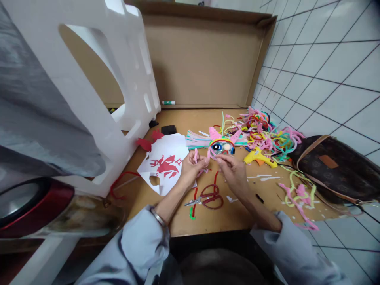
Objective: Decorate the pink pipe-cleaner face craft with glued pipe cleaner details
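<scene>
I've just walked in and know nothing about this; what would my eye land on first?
Probably the pink-eared figure with its big blue eye, just beyond the left hand and right hand. Then the bright tangle of fuzzy strips by the tiled wall, and the white paper with red shapes, left of the hands.

I can pass along the bench's (213, 228) front edge; scissors (211, 195) obstruct inward, a handbag (335, 170) the right edge, a cardboard panel (204, 63) the back.

The held strand (196, 155) is pink, the glue gun (255, 156) yellow, the bag (341, 168) monogrammed brown.
</scene>
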A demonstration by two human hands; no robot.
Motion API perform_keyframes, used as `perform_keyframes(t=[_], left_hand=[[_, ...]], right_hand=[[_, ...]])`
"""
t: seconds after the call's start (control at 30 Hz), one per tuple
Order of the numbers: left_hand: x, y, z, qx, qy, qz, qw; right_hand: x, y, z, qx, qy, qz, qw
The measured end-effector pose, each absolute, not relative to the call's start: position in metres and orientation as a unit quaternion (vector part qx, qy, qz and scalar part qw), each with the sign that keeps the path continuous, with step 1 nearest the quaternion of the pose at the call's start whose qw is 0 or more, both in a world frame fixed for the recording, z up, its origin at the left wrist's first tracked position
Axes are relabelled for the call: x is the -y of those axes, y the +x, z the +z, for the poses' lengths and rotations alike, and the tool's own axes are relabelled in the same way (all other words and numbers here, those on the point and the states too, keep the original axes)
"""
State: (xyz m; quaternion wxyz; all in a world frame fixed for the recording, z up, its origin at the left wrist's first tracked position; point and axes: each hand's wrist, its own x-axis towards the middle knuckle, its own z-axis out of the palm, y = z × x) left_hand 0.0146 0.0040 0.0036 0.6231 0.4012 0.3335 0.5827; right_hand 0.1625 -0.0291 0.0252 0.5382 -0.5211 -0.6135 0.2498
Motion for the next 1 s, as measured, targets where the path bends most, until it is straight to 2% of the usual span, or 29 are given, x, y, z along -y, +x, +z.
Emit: perform_keyframes(t=[0.1,0.23,0.37,0.53,0.77,1.0], left_hand=[[-0.005,0.012,0.002,-0.324,0.397,0.585,0.628],[-0.007,0.010,0.001,-0.321,0.403,0.582,0.629],[-0.007,0.010,0.002,-0.306,0.403,0.565,0.651],[-0.005,0.009,0.007,-0.301,0.355,0.571,0.677],[-0.006,0.009,0.003,-0.315,0.371,0.579,0.654],[-0.004,0.008,0.005,-0.339,0.377,0.582,0.636]], right_hand=[[0.017,0.141,0.028,0.535,-0.496,0.415,0.543],[0.000,0.136,0.028,0.470,-0.479,0.504,0.544],[-0.006,0.136,0.021,0.449,-0.443,0.512,0.584],[-0.002,0.140,0.019,0.458,-0.437,0.466,0.618],[0.004,0.143,0.021,0.477,-0.434,0.456,0.614],[0.004,0.138,0.019,0.439,-0.423,0.498,0.617]])
